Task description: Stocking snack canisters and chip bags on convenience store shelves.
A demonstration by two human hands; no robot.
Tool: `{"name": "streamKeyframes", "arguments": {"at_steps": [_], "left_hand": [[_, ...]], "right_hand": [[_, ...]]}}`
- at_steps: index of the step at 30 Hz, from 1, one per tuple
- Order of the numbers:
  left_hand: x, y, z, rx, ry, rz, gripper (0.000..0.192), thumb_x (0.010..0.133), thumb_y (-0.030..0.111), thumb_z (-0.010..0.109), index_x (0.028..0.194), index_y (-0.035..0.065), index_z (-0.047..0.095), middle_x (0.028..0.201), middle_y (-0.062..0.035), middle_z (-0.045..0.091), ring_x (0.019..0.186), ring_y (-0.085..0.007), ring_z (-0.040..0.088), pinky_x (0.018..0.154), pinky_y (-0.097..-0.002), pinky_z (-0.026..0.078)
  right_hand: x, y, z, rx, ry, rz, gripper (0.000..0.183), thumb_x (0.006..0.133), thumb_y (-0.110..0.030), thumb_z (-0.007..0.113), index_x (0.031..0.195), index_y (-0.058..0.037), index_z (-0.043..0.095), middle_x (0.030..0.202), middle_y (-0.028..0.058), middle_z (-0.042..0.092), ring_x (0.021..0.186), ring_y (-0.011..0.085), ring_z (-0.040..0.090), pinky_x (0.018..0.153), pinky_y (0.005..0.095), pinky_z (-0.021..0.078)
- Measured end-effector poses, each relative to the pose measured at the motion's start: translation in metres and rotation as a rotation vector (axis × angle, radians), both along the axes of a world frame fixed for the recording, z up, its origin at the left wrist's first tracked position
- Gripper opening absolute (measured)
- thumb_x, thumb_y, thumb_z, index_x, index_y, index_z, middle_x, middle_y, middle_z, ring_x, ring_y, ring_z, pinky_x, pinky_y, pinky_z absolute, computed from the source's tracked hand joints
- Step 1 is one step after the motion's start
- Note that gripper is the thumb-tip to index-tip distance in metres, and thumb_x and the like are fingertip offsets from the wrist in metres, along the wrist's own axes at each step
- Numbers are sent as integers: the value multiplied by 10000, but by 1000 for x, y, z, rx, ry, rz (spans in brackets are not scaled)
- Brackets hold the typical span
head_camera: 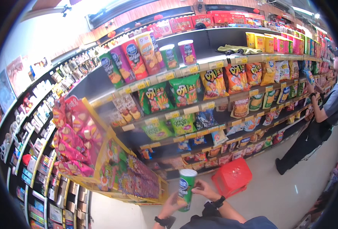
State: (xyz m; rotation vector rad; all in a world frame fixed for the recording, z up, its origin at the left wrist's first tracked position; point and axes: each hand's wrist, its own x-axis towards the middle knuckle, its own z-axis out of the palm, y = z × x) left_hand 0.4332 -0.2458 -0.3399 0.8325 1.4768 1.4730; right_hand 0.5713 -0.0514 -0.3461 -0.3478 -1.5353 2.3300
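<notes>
A tall green chip canister [187, 187] with a white lid stands upright between my hands, low in the middle of the view. My left hand [170, 204] is wrapped round its lower left side. My right hand [203, 189] touches its right side with the fingertips. Both wrists wear dark bands. Beyond, the top shelf holds a row of tall canisters, among them a red one [134, 58], a short green canister [169, 56] and a short purple canister [187, 52]. Bagged snacks fill the shelves below them.
A red plastic stool [232, 177] stands on the floor to the right of my hands. At the left is a yellow display stand [111, 137] with pink snack bags. Another person [320, 114] stands at the shelves on the right, holding a blue packet. A greenish cloth [239, 49] lies on the top shelf.
</notes>
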Motion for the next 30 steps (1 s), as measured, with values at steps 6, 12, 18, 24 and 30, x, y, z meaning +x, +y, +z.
{"name": "streamKeyframes", "arguments": {"at_steps": [6,12,18,24,30], "left_hand": [[2,78,20,19,108,-7,737,833,151,750,1416,-16,330,1357,-134,483,1234,-219,487,1038,-373,395],[-19,124,25,31,139,309,545,943,105,598,1410,-21,347,1279,-82,529,1175,-155,509,977,-305,428],[-66,133,76,304,220,500,620,871,129,698,1374,-27,373,1272,-105,532,1190,-187,500,1017,-333,393],[-99,148,176,555,427,598,713,763,107,794,1343,-5,394,1271,-124,534,1175,-208,516,1007,-358,410],[-156,177,333,516,1095,470,726,764,228,774,1358,13,415,1211,-124,571,1132,-219,537,976,-366,405]], "right_hand": [[-2,69,18,99,106,-14,408,842,-131,737,1143,-83,467,1138,32,528,1126,155,513,943,342,448],[-34,103,46,285,91,199,868,843,-120,728,1518,-98,182,1466,126,350,1229,219,470,974,369,456],[-100,104,104,662,231,139,786,842,-228,731,1475,-45,303,1349,168,456,1210,265,489,1026,366,382],[-158,106,193,916,486,-93,724,784,-167,787,1394,-31,420,1283,156,505,1161,244,529,886,340,487],[-185,140,335,1021,743,-276,798,745,-157,815,1393,-5,374,1293,165,504,1077,220,578,809,324,525]]}}
